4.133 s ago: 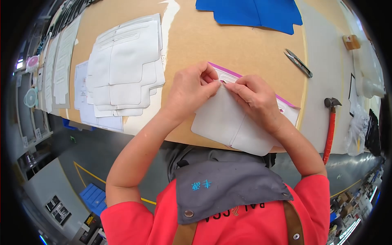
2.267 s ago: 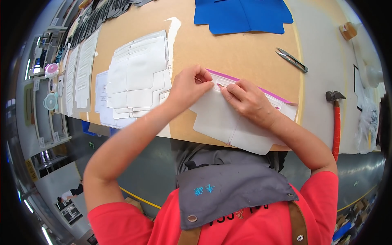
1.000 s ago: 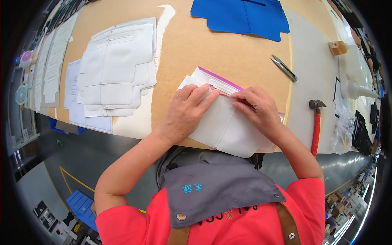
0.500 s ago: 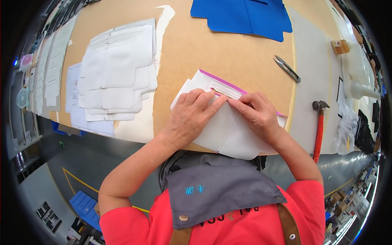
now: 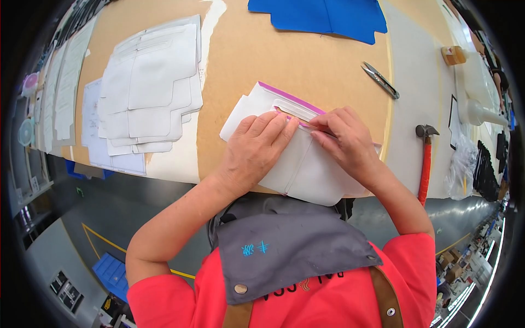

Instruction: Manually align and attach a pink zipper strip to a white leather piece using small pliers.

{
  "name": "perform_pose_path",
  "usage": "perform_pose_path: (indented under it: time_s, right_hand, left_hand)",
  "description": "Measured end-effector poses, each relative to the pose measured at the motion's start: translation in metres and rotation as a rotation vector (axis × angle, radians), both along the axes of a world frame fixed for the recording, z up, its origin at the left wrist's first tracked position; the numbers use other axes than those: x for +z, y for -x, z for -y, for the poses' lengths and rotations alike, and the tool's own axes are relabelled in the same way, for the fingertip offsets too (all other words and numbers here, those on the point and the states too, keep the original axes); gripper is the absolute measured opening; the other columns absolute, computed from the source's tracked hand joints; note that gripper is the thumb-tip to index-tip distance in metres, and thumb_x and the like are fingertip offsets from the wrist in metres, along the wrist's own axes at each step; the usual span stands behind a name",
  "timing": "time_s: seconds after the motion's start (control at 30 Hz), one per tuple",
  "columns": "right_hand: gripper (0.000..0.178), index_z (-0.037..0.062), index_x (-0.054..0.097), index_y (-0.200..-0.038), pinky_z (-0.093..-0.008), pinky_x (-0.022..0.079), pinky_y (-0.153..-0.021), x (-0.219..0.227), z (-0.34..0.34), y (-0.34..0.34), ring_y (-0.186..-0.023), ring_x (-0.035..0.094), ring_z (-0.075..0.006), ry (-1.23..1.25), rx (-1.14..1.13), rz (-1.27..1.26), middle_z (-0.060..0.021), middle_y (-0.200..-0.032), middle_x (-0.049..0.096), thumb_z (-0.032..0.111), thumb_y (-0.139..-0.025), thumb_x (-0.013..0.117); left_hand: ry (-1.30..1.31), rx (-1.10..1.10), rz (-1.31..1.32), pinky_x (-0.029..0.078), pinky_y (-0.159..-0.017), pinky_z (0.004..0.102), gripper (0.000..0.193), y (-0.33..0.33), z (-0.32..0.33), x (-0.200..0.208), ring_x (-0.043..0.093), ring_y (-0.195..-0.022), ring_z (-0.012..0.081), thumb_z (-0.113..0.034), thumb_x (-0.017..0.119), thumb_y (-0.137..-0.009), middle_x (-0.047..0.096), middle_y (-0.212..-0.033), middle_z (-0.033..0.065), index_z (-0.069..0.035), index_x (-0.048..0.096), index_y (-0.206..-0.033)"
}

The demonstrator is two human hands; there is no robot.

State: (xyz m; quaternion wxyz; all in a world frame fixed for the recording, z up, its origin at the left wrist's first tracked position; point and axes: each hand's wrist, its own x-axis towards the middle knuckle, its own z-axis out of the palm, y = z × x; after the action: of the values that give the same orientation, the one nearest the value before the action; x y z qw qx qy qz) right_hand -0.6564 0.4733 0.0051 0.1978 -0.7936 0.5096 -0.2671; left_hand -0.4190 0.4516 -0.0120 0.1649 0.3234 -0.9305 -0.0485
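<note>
A white sheet-like panel lies at the table's front edge in front of me. It has a purple band along its far edge and a long slot with a purple lower edge. My left hand rests flat on the panel, its fingertips pressing beside the slot's lower edge. At the right part of that slot my right hand pinches the purple-edged strip, its fingers close to the left fingertips. What lies between the right fingertips is partly hidden. A faint line crosses the panel toward me.
Stacked white panels lie on the left over papers. Blue panels are at the far side. Thread snips, a claw hammer with a red handle, an amber jar and a clear plastic bag are on the right.
My right fingertips have shifted slightly right along the slot, and more purple edge shows between the hands. The left hand stays on the panel. The whole view has shifted a little.
</note>
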Motion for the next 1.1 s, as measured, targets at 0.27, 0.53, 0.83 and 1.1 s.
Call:
perform_pose_path:
  time_s: [0.27,0.53,0.83,1.1]
  right_hand:
    - [0.019,0.0067,0.073,-0.101,-0.0379,0.051,-0.073,-0.007,-0.013,0.003,-0.085,0.061,-0.0263,-0.101,-0.082,0.121,-0.0077,-0.09,0.066,0.002,-0.083,0.074]
    - [0.034,0.0053,0.075,-0.11,-0.0329,0.053,-0.065,-0.018,-0.017,0.007,-0.081,0.061,-0.0205,0.227,0.063,-0.046,-0.0049,-0.092,0.065,0.0,-0.076,0.073]
    - [0.041,-0.001,0.072,-0.111,-0.0337,0.054,-0.069,-0.015,-0.018,0.005,-0.083,0.061,-0.023,0.38,0.126,-0.202,-0.0074,-0.095,0.062,0.002,-0.07,0.069]
    - [0.033,0.002,0.072,-0.105,-0.0352,0.053,-0.068,-0.017,-0.023,0.003,-0.082,0.062,-0.023,0.198,-0.015,0.014,-0.0064,-0.09,0.065,-0.004,-0.073,0.075]
  left_hand:
    - [-0.074,0.01,-0.011,0.045,-0.101,0.0364,0.046,-0.001,-0.001,0.002,0.057,-0.122,0.0224,-0.012,0.057,-0.09,0.058,-0.126,0.0058,-0.01,0.061,-0.136]
    - [-0.097,-0.017,0.01,0.043,-0.102,0.0384,0.047,-0.005,-0.003,0.002,0.056,-0.123,0.024,-0.012,0.057,-0.09,0.056,-0.126,0.0061,-0.015,0.062,-0.137]
    - [-0.086,-0.082,-0.016,0.048,-0.097,0.0391,0.049,0.007,-0.007,0.008,0.058,-0.12,0.0254,-0.01,0.061,-0.086,0.057,-0.127,0.0088,-0.006,0.062,-0.135]
    - [-0.067,-0.106,-0.051,0.052,-0.099,0.0374,0.048,0.012,-0.015,0.005,0.059,-0.12,0.0261,-0.006,0.064,-0.083,0.06,-0.127,0.0117,0.003,0.062,-0.13]
